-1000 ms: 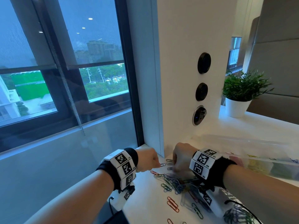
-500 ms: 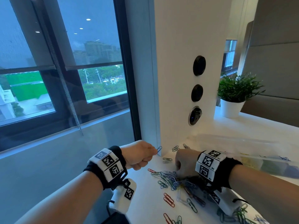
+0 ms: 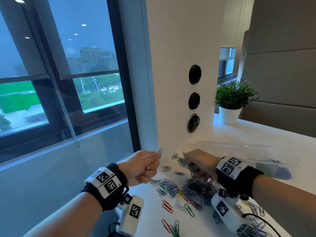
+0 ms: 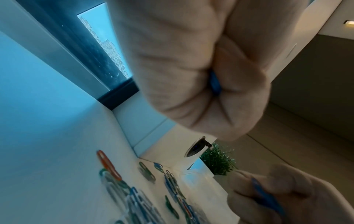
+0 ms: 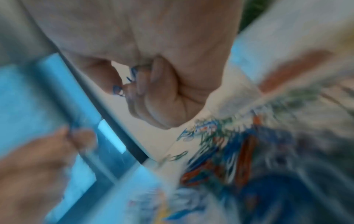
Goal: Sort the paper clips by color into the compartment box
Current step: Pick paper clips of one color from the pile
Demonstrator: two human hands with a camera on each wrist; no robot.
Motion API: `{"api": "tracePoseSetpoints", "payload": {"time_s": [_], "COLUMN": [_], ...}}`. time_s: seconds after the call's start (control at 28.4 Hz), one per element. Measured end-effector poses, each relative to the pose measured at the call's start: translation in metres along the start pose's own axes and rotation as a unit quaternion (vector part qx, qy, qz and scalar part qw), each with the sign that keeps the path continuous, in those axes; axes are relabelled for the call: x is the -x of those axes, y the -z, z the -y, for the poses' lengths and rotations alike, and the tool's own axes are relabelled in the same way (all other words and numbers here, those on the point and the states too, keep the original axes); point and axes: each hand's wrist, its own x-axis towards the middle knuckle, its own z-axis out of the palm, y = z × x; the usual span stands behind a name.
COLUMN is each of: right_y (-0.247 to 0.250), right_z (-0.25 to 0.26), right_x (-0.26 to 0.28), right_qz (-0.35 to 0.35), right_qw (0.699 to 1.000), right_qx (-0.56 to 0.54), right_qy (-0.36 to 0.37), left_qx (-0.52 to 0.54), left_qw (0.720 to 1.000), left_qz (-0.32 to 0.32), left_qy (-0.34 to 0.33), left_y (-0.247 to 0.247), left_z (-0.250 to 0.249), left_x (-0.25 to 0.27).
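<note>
1. Blue paper clip (image 3: 160, 151) pinched between thumb and forefinger of my left hand (image 3: 144, 165); other fingers curled into a fist. Clip held upright, clear of the white desk (image 3: 148, 218), near the desk's far left corner by the white pillar (image 3: 181, 65).
2. My right hand (image 3: 200, 164) is curled, knuckles up, over the far part of the desk. In the right wrist view its fingers (image 5: 142, 84) close on several blue clips (image 5: 134, 74); view blurred, count unclear.
3. Mixed pile of paper clips (image 3: 188, 190) lies mid-desk, just nearer than my right hand: blue, green, red, white, tangled together.
4. Loose clips scattered round the pile: two red clips (image 3: 167, 206) side by side toward the near edge, a green clip (image 3: 166, 167) between my two hands.
5. Clear compartment box (image 3: 266, 161) sits toward the right edge, beyond my right wrist; blue clips show in one compartment, others too hazy to read.
6. Potted plant (image 3: 230, 101) in a white pot stands at the far edge, right of the pillar. Three round black sockets (image 3: 194, 100) stacked on the pillar's face.
</note>
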Motion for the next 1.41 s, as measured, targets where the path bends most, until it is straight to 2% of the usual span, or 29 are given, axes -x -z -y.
{"api": "tracePoseSetpoints", "payload": {"time_s": [0.04,0.07,0.18,0.21,0.28,0.39,0.46,0.56,0.63,0.67,0.7,0.74,0.81,0.92,0.99,1.13,1.23,1.3,1.41], "right_y": [0.006,0.011,0.022,0.025,0.029,0.033,0.032,0.025,0.018,0.014,0.011,0.007,-0.001,-0.009,-0.012,-0.013,-0.006,0.0,0.003], "right_z": [-0.005,-0.009,-0.025,-0.028,-0.034,-0.039,-0.041,-0.043,-0.043,-0.043,-0.042,-0.041,-0.039,-0.034,-0.034,-0.036,-0.037,-0.039,-0.039], "right_x": [0.007,0.014,0.032,0.036,0.042,0.047,0.048,0.047,0.048,0.047,0.046,0.045,0.04,0.031,0.025,0.015,0.016,0.017,0.02], "right_qz": [0.017,0.035,0.06,0.058,0.05,0.03,0.018,-0.01,-0.053,-0.069,-0.074,-0.068,-0.061,-0.069,-0.073,-0.074,-0.067,-0.073,-0.073], "right_qw": [0.989,0.962,0.87,0.848,0.829,0.841,0.861,0.919,0.972,0.991,0.997,0.99,0.964,0.933,0.92,0.918,0.927,0.929,0.928], "right_qx": [-0.147,-0.268,-0.489,-0.527,-0.556,-0.54,-0.508,-0.389,-0.221,-0.104,0.016,0.12,0.252,0.343,0.375,0.382,0.364,0.357,0.355], "right_qy": [-0.017,-0.022,-0.009,-0.003,-0.001,-0.012,-0.023,-0.054,-0.062,-0.053,-0.032,-0.004,0.052,0.085,0.083,0.077,0.061,0.063,0.09], "left_qx": [0.027,0.055,0.129,0.152,0.2,0.269,0.309,0.336,0.337,0.335,0.33,0.317,0.261,0.079,-0.064,-0.265,-0.42,-0.483,-0.52], "left_qw": [1.0,0.998,0.991,0.988,0.979,0.96,0.946,0.936,0.935,0.936,0.938,0.943,0.962,0.996,0.998,0.964,0.907,0.873,0.851], "left_qz": [-0.001,-0.001,0.005,0.012,0.041,0.081,0.093,0.099,0.101,0.1,0.097,0.093,0.075,0.03,0.009,0.018,0.032,0.053,0.063], "left_qy": [-0.009,-0.015,-0.015,-0.014,-0.012,-0.015,-0.024,-0.037,-0.041,-0.039,-0.034,-0.026,-0.007,0.017,0.024,0.032,-0.017,-0.041,-0.024], "left_y": [-0.002,-0.006,-0.021,-0.027,-0.039,-0.05,-0.052,-0.055,-0.056,-0.057,-0.057,-0.056,-0.055,-0.054,-0.053,-0.051,-0.051,-0.052,-0.054], "left_z": [-0.001,-0.002,-0.005,-0.006,-0.007,-0.008,-0.007,-0.005,-0.005,-0.005,-0.005,-0.005,-0.005,-0.006,-0.006,-0.003,0.001,0.005,0.013], "left_x": [-0.001,-0.002,-0.006,-0.006,-0.007,-0.007,-0.008,-0.012,-0.014,-0.014,-0.016,-0.017,-0.02,-0.021,-0.018,-0.015,-0.016,-0.018,-0.023]}}
